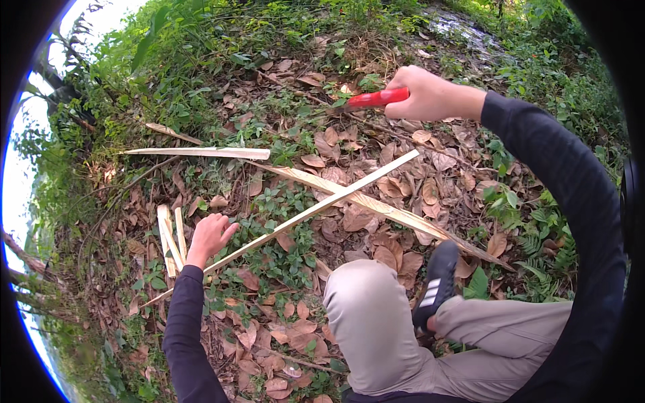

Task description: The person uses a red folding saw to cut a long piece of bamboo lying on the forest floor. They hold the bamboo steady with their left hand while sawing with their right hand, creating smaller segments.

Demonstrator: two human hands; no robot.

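Note:
My right hand [424, 94] is closed around the red handle of a hand tool [378, 99], raised over the leaf litter. Its dark end points left and blends into the ground, so I cannot tell the blade's exact shape. My left hand [213, 234] is empty, with the thumb apart and the fingers loosely bent, beside short split wood pieces [166, 235]. A long pale wood strip [295, 227] runs diagonally past that hand. It crosses over a broader, rough-edged wood slat [396, 216]. Farther left lies a tapered pale stake [201, 152].
Brown dry leaves [295, 336] and low green plants [269, 208] cover the ground. My bent knee [366, 309] and dark shoe [435, 285] are close to the slat's near end. Thin branches [124, 191] lie at the left; dense undergrowth [222, 33] stands behind.

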